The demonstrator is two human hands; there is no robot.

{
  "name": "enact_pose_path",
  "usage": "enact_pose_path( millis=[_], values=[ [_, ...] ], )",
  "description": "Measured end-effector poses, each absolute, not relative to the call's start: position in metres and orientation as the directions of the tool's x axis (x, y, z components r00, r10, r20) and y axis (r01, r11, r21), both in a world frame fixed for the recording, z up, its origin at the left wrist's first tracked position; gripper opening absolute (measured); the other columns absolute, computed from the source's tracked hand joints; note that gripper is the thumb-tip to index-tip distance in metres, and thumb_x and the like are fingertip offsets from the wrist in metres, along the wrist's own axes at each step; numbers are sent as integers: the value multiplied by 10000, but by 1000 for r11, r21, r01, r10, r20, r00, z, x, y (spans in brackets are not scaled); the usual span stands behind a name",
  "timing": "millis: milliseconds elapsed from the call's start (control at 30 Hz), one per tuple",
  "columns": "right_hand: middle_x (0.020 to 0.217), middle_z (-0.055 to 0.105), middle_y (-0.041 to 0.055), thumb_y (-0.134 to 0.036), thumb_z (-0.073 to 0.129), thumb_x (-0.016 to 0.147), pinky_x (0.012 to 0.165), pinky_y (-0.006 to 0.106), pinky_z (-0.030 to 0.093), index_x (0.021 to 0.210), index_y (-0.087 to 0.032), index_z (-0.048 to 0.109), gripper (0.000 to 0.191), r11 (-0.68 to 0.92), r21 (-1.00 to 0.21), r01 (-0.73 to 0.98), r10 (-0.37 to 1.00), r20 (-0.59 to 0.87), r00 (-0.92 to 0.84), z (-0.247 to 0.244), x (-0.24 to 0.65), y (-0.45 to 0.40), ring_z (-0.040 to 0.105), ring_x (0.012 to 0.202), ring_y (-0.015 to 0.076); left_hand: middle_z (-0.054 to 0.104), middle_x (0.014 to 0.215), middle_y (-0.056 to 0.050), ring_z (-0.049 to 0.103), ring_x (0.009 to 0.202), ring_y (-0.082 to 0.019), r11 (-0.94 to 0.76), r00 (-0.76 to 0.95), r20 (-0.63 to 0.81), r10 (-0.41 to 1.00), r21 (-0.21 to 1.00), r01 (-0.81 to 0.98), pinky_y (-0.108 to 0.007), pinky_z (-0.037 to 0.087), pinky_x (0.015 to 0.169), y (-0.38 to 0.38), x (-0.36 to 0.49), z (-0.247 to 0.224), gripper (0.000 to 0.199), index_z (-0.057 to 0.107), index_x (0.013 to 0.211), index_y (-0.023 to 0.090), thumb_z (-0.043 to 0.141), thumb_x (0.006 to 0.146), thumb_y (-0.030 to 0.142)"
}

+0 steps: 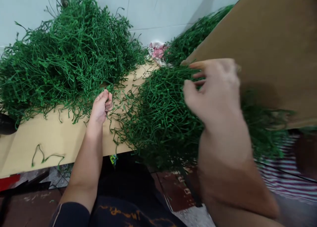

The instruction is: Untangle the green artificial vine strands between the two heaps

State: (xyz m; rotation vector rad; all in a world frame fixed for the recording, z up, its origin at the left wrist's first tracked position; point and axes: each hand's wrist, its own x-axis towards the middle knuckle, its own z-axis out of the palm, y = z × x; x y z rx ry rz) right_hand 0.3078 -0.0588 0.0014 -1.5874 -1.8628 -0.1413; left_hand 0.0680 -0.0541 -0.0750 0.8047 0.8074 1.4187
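My left hand (pixel 102 105) is closed in a pinch, with a green bit of artificial plant stem (pixel 109 87) showing at its fingertips. Behind it rises a big heap of thin green stems (pixel 74 52) with small budlike tips. My right hand (pixel 213 88), smeared by motion, hovers at the upper right of a second pile of stems (pixel 168 105). Its thumb and fingers are apart, and I see nothing held in them. Both piles lie on a tan board (pixel 61 121), with loose stems scattered between them.
A large brown cardboard sheet (pixel 277 48) leans at the right. Pink and white cloth (pixel 158 50) lies by the tiled wall (pixel 158 9). A single stem (pixel 43 157) rests at the board's front left, and striped fabric (pixel 284 177) is low on the right.
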Motion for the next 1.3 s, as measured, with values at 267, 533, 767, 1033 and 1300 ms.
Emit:
enact_pose_path(
  millis=[267,533,767,1033,1300],
  values=[
    [965,635,116,-306,552,816,815,353,455,961,-113,617,250,597,-455,660,802,318,-506,-23,214,-37,578,926,213,226,400,94,209,326,-7,126,132,-67,989,851,-510,-116,193,339,-57,65,-73,428,405,542,147,549,831,427],
    [582,502,-43,-66,586,735,570,209,367,706,-123,553,72,208,-902,378,852,-23,-523,-29,199,-18,438,544,56,316,454,35,311,380,-58,34,17,-30,999,791,-611,-184,312,375,-58,52,-66,541,547,611,162,281,896,538],
    [528,488,-50,-20,528,777,484,182,372,680,-142,509,156,-236,-956,176,788,-294,-541,-31,195,-26,431,459,46,519,655,-33,487,576,-98,-210,-225,80,971,733,-647,-221,422,507,-57,48,-74,290,587,735,177,335,839,274],
    [585,526,-3,-347,541,857,495,221,363,670,-133,552,284,-370,-921,123,740,-372,-560,-44,190,-19,437,490,66,466,550,8,464,494,-73,-133,-61,119,991,832,-539,-170,341,428,-60,63,-69,139,511,618,164,471,732,233],
    [514,488,-62,-109,602,779,595,202,363,587,-134,521,210,-303,-942,-143,917,-248,-313,-49,181,-12,445,534,44,455,601,55,426,546,-60,-76,-359,99,928,994,79,-186,361,525,-56,76,-82,250,472,682,171,701,671,272]
  ],
)
